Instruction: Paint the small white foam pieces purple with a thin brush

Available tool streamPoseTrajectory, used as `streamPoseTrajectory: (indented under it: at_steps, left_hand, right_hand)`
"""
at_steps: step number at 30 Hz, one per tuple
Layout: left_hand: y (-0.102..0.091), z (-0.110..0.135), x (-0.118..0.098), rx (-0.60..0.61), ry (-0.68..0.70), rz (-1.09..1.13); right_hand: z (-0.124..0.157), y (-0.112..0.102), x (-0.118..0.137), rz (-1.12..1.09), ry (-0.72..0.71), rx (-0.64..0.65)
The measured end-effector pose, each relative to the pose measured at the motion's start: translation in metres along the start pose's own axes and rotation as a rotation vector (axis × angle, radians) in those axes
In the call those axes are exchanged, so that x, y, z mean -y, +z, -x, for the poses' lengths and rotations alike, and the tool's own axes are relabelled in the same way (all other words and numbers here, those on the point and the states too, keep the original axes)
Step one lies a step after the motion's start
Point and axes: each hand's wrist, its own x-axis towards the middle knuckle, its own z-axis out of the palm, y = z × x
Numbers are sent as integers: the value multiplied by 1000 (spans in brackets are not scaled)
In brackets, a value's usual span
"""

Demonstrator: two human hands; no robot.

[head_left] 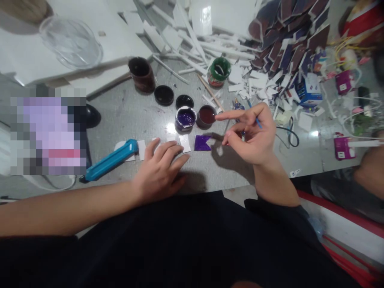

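My left hand [162, 164] lies flat on the table with its fingers apart. Its fingertips rest beside small white rectangular pieces, the nearest a white piece [185, 144]. To the right is a purple painted piece [202, 143] with a notched end. My right hand [250, 134] hovers right of it, index finger stretched out, thumb and other fingers closed round a thin paintbrush with a blue handle [258, 122]. The brush's tip is hard to make out. Ahead stand an open jar of purple paint [186, 119] and a jar of dark red paint [206, 117].
A blue utility knife [111, 160] lies left of my left hand. Farther back are a dark jar [141, 75], black lids [164, 95] and a green-rimmed jar [219, 72]. White scraps [192, 48] and dark painted pieces [288, 36] are heaped behind. Another person's arm [370, 172] shows at right.
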Motion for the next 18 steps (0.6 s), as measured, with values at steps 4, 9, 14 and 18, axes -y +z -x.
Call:
streamPoseTrajectory:
  at_steps: [4,9,14,18]
  left_hand:
    - [1,1,0,18,-1,34]
    - [1,-1,-1,24,-14,48]
    - [0,-2,-3,21,-1,16]
    - [2,-1,-3,46,-23,14]
  right_hand:
    - [-2,4,-10,-56,-5,-86]
    - [-3,10,-16,32,-37,-135]
    - [1,14,-6,168,-137,-129]
    - [-9,1,9,231,-166,-35]
